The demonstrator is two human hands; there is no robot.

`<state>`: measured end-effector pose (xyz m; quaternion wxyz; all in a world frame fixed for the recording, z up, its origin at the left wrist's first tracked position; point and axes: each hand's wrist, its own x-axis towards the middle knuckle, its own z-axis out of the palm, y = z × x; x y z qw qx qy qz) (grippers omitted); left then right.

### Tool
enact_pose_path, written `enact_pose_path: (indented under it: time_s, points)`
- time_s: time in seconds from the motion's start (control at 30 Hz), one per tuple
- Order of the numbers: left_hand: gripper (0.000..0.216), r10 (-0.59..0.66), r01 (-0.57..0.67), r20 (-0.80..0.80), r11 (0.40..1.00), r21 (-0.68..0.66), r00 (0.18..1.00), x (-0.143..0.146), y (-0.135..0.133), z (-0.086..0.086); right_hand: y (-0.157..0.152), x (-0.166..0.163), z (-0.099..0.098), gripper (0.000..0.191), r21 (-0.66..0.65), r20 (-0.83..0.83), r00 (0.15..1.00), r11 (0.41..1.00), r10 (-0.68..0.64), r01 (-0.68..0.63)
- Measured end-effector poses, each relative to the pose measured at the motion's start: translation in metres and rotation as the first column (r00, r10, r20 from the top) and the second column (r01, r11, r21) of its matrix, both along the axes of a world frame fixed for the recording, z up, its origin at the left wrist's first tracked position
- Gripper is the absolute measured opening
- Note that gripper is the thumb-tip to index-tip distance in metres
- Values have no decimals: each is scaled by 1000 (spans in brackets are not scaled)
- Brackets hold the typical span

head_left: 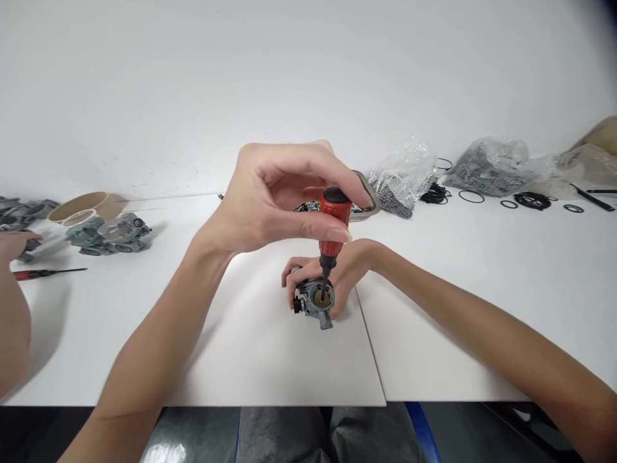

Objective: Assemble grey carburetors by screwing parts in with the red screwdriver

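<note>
The left grip [284, 193] is closed narrow on the red screwdriver [332, 225]: thumb and fingertips pinch the rounded top of the handle from either side, with the palm arched above it. The screwdriver stands nearly upright, so its long axis runs straight down from that grip, handle at the top and thin dark shaft below. The tip sits inside the round brass-lined opening on top of the small grey metal part [315, 303].

That part sits directly under the left grip, low on the white desk [457, 289], near its front edge and the person's body. The right grip [354, 267] is wrapped around it from behind and from the right side, fingers curled over its far face, holding it against the desk. The right grip is therefore on the part itself, and the left one reaches it only through the tool.

Behind the hands the rim of a shallow tray [370, 193] shows. To the right lie two clear bags of small dark pieces [402, 177] and loose black rings [530, 200]. To the left are more grey parts [108, 233], a cardboard ring [87, 204], a second screwdriver [48, 273] and another person's hand [14, 244].
</note>
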<state>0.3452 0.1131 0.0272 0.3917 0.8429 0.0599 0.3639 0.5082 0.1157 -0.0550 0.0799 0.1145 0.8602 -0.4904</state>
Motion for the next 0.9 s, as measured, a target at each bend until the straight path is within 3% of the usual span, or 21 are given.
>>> enact_pose_path:
  time_s: [0.13,0.23,0.43,0.6,0.73,0.9]
  points:
    - [35,-102,102,25,995,4,995,3,4,-5,2,0,-3,56,0,-23,999,1000,25,-25]
    - [42,-55,55,-55,998,5,997,-1,7,-5,2,0,-5,55,10,-32,999,999,35,-35]
    - [22,-145,149,76,987,-53,987,-8,7,0,1,1,-5,55,31,-42,998,999,37,-36]
    - [22,-40,43,20,986,-163,999,-12,-4,6,0,0,-3,55,17,-29,999,999,29,-29]
    - [26,52,-76,-122,976,-202,991,-18,-12,12,-2,0,0,54,33,-26,1000,999,0,1]
    - [27,211,-265,-218,929,-257,953,-17,-20,14,-5,0,4,54,49,-20,1000,999,-19,20]
